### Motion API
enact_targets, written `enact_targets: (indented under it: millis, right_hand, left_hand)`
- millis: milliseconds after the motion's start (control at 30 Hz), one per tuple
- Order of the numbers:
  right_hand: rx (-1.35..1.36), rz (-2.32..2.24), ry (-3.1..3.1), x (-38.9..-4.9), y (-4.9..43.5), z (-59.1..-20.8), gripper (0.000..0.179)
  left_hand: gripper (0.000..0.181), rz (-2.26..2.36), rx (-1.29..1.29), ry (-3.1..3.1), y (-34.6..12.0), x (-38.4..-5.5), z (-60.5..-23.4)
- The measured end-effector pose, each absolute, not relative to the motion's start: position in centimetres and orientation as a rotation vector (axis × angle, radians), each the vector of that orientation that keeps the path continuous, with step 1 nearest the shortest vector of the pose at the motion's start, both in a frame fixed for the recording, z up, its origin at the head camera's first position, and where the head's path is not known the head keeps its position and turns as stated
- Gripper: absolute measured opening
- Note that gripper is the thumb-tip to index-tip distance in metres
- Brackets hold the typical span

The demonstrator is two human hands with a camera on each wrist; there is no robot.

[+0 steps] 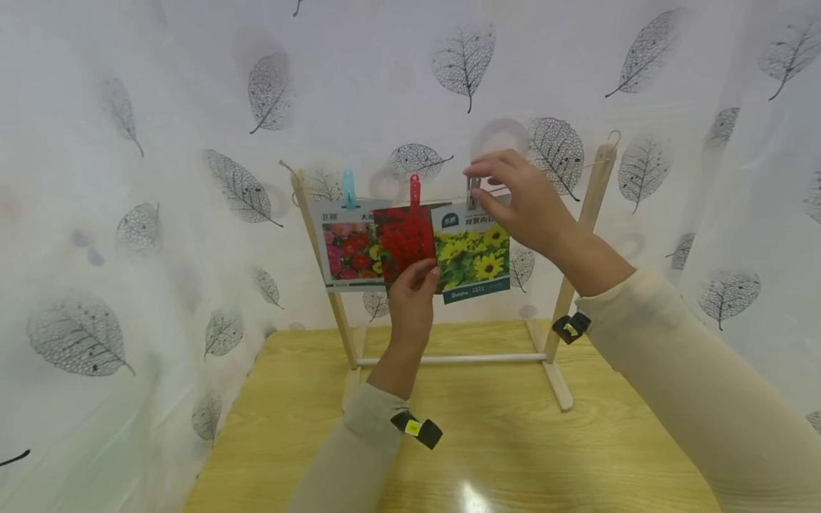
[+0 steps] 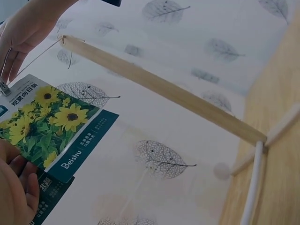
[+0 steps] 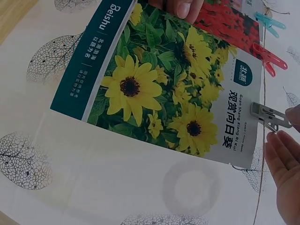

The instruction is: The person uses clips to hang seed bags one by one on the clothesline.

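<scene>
My right hand pinches the handles of a grey metal clothespin, whose front end sits over the string and the top edge of a sunflower seed packet. Lower down, my left hand holds that packet's lower left edge between thumb and fingers, where it overlaps a red-flower seed packet. A red clothespin fastens the red-flower packet to the string. To its left, a third packet with mixed flowers hangs from a light blue clothespin.
The string runs between two wooden posts of a stand with a white crossbar. It stands on a wood-grain table. Behind hangs a pale curtain with a leaf print.
</scene>
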State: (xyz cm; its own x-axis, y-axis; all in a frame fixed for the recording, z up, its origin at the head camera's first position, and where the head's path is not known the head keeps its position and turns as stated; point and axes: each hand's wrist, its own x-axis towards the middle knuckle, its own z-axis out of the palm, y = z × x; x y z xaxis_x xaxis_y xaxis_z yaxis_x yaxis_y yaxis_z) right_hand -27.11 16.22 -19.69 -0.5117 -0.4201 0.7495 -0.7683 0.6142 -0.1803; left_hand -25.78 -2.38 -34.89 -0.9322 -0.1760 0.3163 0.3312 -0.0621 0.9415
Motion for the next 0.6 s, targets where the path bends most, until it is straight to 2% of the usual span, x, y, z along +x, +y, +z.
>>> enact_targets:
  millis: [300,600]
  right_hand:
    - [0.925,0.625,-2.120,-26.5,16.1,-19.8,0.032]
    - [0.917,0.640,-2.044,-26.4,16.7,-20.5,0.025]
  left_hand:
    - [0.021,-2.011,-0.171,-1.897,-2.9,-25.5,-35.3]
    - [0.022,-1.992,-0.215,-1.872,-3.4,-24.6,-35.3]
